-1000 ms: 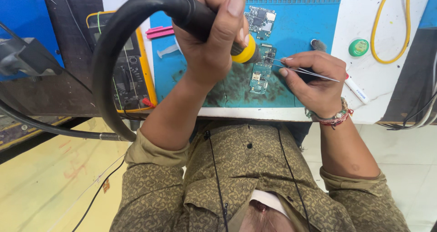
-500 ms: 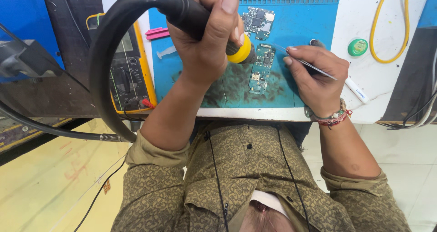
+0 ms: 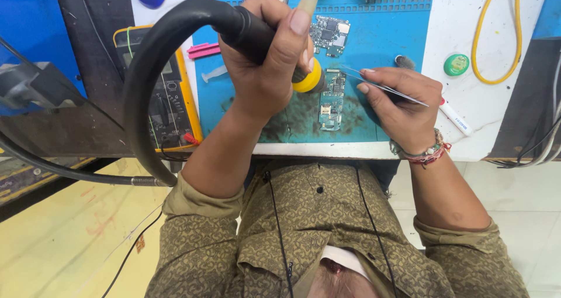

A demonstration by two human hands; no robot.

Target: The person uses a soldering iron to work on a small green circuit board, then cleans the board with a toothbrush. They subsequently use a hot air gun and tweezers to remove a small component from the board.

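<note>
Electronics repair workshop: blue work mat (image 3: 385, 46), multimeter (image 3: 166, 99), circuit boards (image 3: 331, 99).

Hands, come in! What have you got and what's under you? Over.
Left hand gripping black hot-air handle, yellow collar by circuit board. Right hand pinching tweezers, tip near the board. Nothing between them.
</note>
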